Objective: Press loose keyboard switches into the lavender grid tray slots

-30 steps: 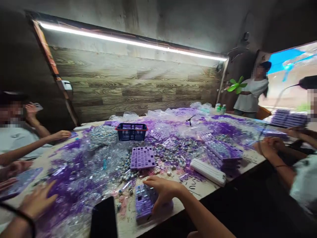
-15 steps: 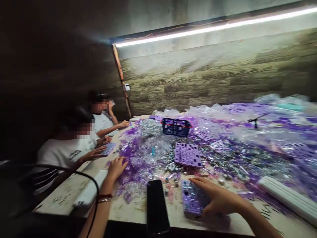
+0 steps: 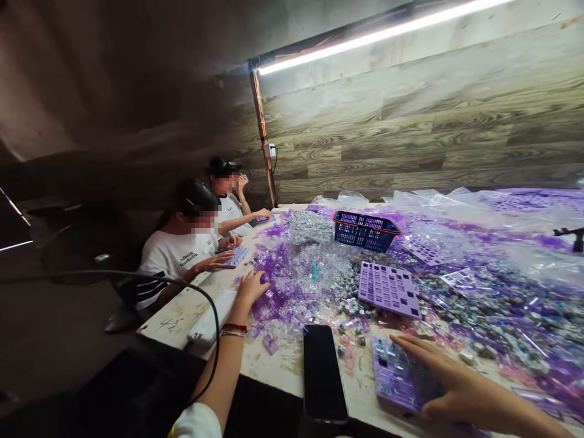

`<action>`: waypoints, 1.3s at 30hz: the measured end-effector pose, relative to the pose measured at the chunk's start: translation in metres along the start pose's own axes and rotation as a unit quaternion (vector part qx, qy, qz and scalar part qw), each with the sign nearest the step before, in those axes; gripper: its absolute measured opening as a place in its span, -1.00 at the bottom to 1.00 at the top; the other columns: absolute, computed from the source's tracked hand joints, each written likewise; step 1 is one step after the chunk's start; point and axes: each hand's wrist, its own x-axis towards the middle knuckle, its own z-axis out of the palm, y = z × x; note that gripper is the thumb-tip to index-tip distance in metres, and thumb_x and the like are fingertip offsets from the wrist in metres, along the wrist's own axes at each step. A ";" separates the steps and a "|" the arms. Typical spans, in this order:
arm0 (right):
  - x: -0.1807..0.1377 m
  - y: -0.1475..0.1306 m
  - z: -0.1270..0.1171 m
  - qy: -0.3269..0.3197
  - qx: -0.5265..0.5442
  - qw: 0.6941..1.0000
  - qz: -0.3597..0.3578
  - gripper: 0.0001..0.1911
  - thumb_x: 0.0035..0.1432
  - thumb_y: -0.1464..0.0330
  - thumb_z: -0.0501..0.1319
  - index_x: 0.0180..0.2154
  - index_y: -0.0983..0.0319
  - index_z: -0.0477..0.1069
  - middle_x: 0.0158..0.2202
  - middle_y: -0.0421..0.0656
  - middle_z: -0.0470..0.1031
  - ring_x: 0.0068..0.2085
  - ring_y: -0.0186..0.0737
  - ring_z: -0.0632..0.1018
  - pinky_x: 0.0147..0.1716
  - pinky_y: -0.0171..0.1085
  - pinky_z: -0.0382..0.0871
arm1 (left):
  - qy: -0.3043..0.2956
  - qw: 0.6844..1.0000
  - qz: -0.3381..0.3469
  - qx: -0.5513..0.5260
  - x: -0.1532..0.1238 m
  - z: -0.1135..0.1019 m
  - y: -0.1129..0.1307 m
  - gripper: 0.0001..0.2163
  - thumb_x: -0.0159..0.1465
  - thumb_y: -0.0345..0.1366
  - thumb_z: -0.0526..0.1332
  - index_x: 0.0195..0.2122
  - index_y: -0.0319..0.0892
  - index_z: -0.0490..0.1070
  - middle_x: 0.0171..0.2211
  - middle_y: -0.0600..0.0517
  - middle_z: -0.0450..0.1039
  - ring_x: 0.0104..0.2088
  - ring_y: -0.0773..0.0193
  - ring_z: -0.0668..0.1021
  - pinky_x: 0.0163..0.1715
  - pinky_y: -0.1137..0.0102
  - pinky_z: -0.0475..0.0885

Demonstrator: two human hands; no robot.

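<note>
My right hand (image 3: 451,386) lies over a small purple grid tray (image 3: 392,377) at the table's near edge, fingers stretched across its top and thumb against its side, holding it. Small clear parts sit in some of the tray's cells. My left hand (image 3: 250,286), with a red bracelet at the wrist, rests at the edge of a heap of clear and purple plastic pieces (image 3: 296,280), its fingers curled down into them. What they hold is hidden. A black phone (image 3: 323,371) lies face up between my hands.
A larger purple grid tray (image 3: 389,289) and a dark blue basket (image 3: 365,231) sit further back among the pieces. A white case (image 3: 210,317) and a black cable (image 3: 201,304) lie at the left. Two people in white shirts (image 3: 177,255) work along the table's left side.
The view has swung to the left, away from the people at the right. My left hand has stayed at the heap's edge and its fingers have curled. My right hand stays on the small tray.
</note>
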 end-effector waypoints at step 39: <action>0.000 -0.002 -0.001 0.013 0.011 1.000 -0.008 0.03 -0.24 0.35 0.25 0.31 0.29 -0.05 0.35 -0.08 -0.15 0.33 0.09 -0.12 0.29 -0.09 -0.22 | 0.029 0.997 0.073 -0.019 -0.008 -0.001 0.039 -0.67 0.26 -0.33 0.11 0.04 0.00 0.41 0.06 0.03 0.40 0.06 0.06 0.34 0.06 0.14 0.14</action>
